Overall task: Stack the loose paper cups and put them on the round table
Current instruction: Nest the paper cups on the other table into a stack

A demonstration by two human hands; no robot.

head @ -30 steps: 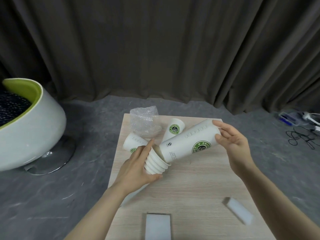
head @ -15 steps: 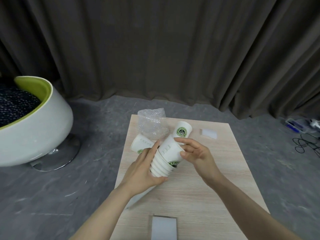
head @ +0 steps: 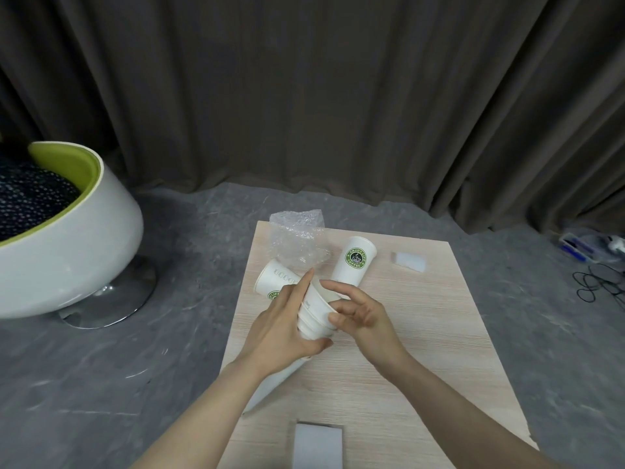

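My left hand [head: 282, 328] grips a nested stack of white paper cups [head: 314, 316], which lies tilted over the wooden table [head: 429, 336]. The stack's lower end pokes out under my wrist. My right hand [head: 360, 314] is at the stack's open end, its loosely spread fingers and thumb touching the rim of the top cup. A loose cup with a green logo [head: 353, 265] lies on its side just beyond my hands. Another loose cup [head: 272, 282] lies to the left, partly behind my left hand.
Crumpled bubble wrap [head: 297, 240] sits at the table's far left corner. A small white block [head: 407, 260] lies far right and a white card [head: 318, 445] near the front edge. A white and green round chair [head: 74, 252] stands left. Cables [head: 598, 287] lie on the floor right.
My right hand carried a group of nested cups leftwards and slid it down into the stack held by my left hand. It is now seated deep in the stack. The view shifted slightly.
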